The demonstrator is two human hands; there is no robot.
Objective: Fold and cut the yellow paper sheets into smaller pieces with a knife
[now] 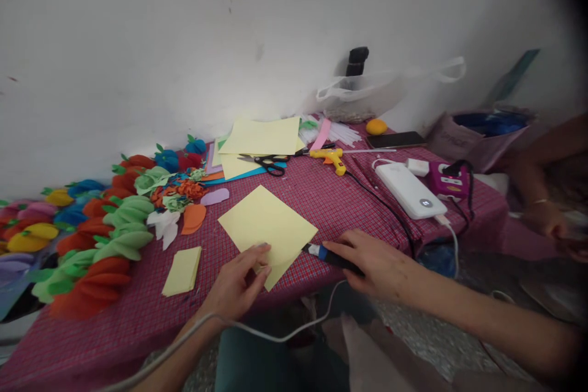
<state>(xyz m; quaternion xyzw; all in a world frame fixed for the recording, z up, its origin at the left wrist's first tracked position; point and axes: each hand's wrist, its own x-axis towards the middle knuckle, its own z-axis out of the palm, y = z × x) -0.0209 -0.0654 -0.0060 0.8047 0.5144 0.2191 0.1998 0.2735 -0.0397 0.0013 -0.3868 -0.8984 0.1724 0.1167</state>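
A pale yellow sheet of paper (266,220) lies at an angle on the checked cloth in front of me. On its lower corner rests my left hand (239,278), thumb and fingers apart, pressing lightly on the near edge. My right hand (370,263) is wrapped round a dark marker (337,259) with a blue band and a whitish front part. The marker's dark tip points left and meets the sheet's right edge. To the left of my left hand lies a small stack of yellow paper pieces (182,271).
Behind the sheet are black-handled scissors (271,164), more yellow sheets (261,136) and a yellow glue gun (331,159). Colourful paper ornaments (114,226) crowd the left. At right are a white power bank (408,191) and a purple power strip (449,182). A person's arm (537,190) shows far right.
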